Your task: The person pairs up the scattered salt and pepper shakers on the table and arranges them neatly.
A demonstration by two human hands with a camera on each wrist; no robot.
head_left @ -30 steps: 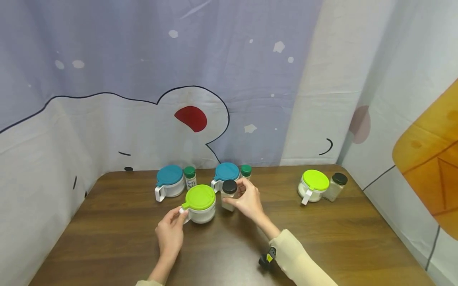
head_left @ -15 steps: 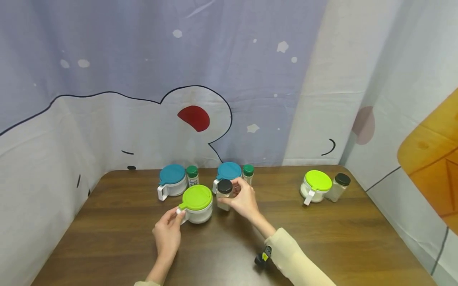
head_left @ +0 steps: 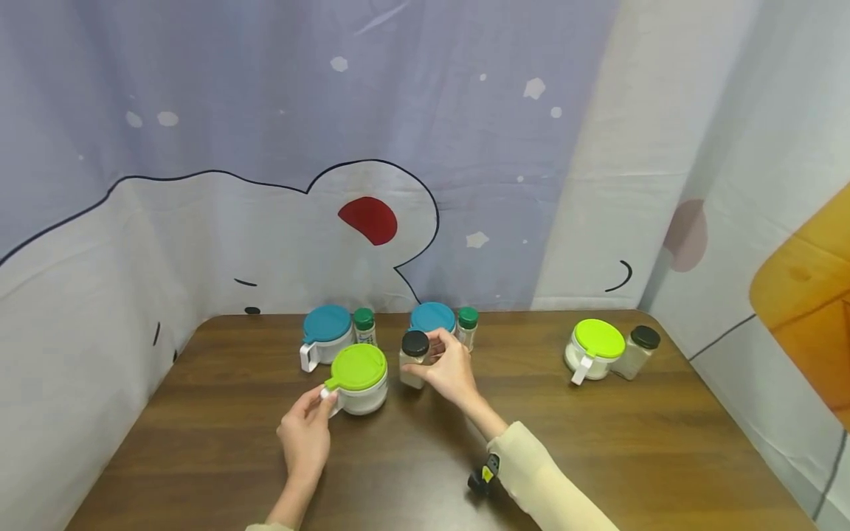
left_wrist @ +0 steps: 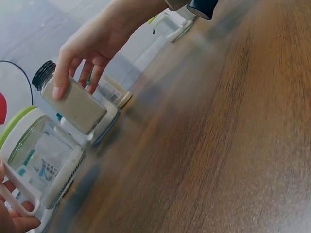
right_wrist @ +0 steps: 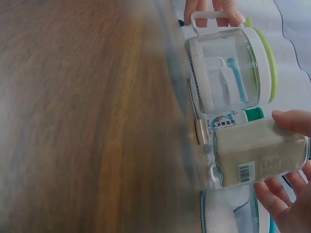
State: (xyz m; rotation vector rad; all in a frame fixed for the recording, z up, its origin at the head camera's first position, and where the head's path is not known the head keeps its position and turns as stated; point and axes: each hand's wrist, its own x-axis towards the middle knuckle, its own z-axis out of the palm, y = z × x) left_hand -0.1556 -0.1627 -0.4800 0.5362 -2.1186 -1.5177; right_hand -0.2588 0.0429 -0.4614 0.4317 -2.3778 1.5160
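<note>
My left hand [head_left: 305, 435] grips the white handle of a clear seasoning jar [head_left: 361, 398] with a lime-green lid. Just right of that jar, my right hand [head_left: 451, 372] holds a spice bottle [head_left: 413, 363] with a black cap, thumb on the near side and fingers behind. Pale powder fills the bottle, and a barcode label [right_wrist: 246, 172] shows on it in the right wrist view. In the left wrist view the bottle [left_wrist: 75, 104] leans with its cap beyond the thumb. Both the jar and the bottle appear lifted a little over the wooden table.
Behind stand two blue-lidded jars [head_left: 327, 326] [head_left: 432, 317] and two green-capped shakers [head_left: 364, 324] [head_left: 468, 328]. Over on the right are another lime-lidded jar [head_left: 598, 343] and a black-capped bottle [head_left: 636, 354]. A printed curtain [head_left: 465, 147] hangs along the table's back edge.
The view has turned slightly, so the standing things sit further right in it. My hands have shifted slightly left relative to them, still holding the lime-lidded jar and the black-capped bottle.
</note>
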